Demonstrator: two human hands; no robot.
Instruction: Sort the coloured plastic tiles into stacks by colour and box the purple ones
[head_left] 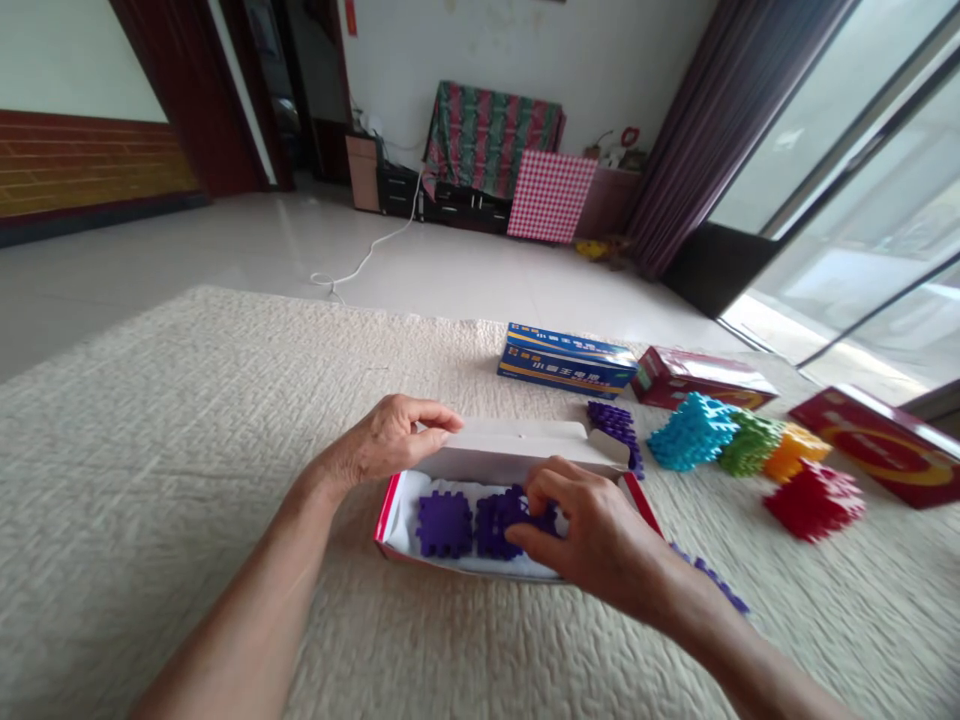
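Observation:
An open red-edged box (390,512) with a white inside lies on the quilted cloth in front of me. My left hand (390,437) pinches the box's raised white flap (517,440) at its left end. My right hand (592,530) reaches into the box, its fingers closed on a purple toothed puzzle piece (504,518). Another purple piece (444,523) lies flat in the box to its left. More purple pieces (616,425) sit just behind the box, and one (720,580) shows under my right wrist.
A blue box (564,362) and a red box (701,377) lie further back. Blue (691,432), green (750,443), orange (795,452) and red (814,500) puzzle cubes stand at the right, beside another red box (881,445). A cream quilted cloth (187,420) covers the surface.

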